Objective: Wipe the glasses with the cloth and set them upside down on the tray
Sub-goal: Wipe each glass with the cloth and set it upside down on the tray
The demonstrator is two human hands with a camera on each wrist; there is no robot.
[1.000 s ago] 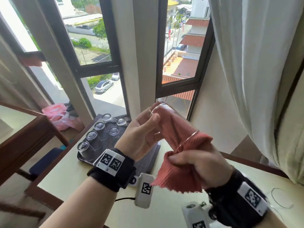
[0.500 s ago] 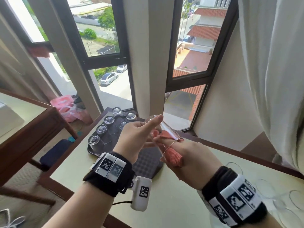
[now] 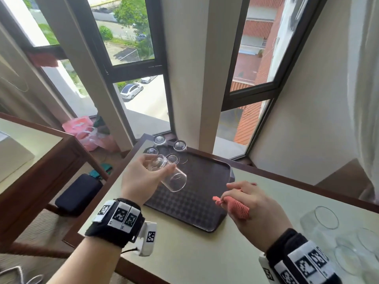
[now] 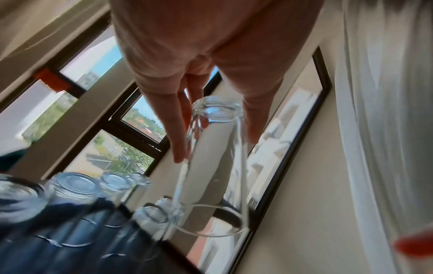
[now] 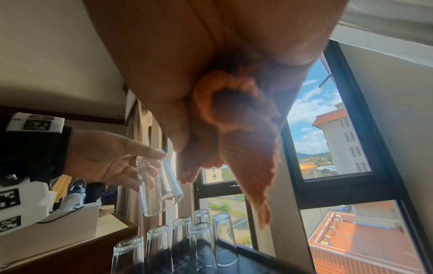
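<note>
My left hand [image 3: 143, 175] grips a clear glass [image 3: 169, 175] by its base, tilted mouth-down over the dark tray [image 3: 196, 201]. In the left wrist view the glass [image 4: 211, 166] hangs from my fingers with its rim low, near the tray. My right hand [image 3: 246, 199] holds the bunched salmon cloth [image 3: 235, 208] to the right of the tray, apart from the glass; the cloth [image 5: 236, 133] dangles from my fist. Several glasses [image 3: 179, 145] stand upside down at the tray's far left corner, and the same row of glasses [image 5: 182, 241] shows in the right wrist view.
Several more clear glasses [image 3: 326, 228] stand on the cream table [image 3: 194, 257] at the right. Windows and a white curtain [image 3: 365, 78] lie behind. A wooden side table [image 3: 41, 152] and a dark case [image 3: 78, 193] on the floor are at the left.
The cloth has come out of the glass. My right hand moved right with the cloth, and my left hand lowered the glass over the tray and tipped it mouth-down.
</note>
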